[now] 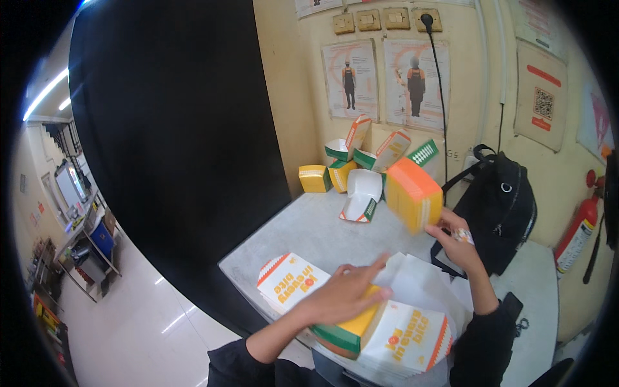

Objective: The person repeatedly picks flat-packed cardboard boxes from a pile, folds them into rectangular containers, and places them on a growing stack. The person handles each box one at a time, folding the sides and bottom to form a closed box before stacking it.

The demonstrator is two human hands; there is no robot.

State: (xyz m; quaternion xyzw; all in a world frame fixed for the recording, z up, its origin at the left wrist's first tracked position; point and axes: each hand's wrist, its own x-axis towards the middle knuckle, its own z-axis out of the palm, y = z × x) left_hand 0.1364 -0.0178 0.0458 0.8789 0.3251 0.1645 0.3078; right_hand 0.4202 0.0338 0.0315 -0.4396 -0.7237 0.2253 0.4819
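Note:
My right hand [456, 240] is closed on the lower edge of a folded cardboard food box [412, 193], orange on top with yellow sides, slightly smeared by motion. The box is held up in front of other folded boxes at the back of the table. My left hand [342, 293] lies palm down with fingers stretched, across the middle of a stack of flat, unfolded cartons [403, 338]. These cartons are white with yellow and orange print, and yellow and green in the middle. Part of the stack is hidden under that hand.
Several folded boxes [314, 178], some with open lids, stand at the back of the grey table [277, 235] against the wall. A white plastic bag [425, 284] lies beside the cartons. At right are a black backpack [500, 206], keys [521, 327] and a fire extinguisher [578, 232].

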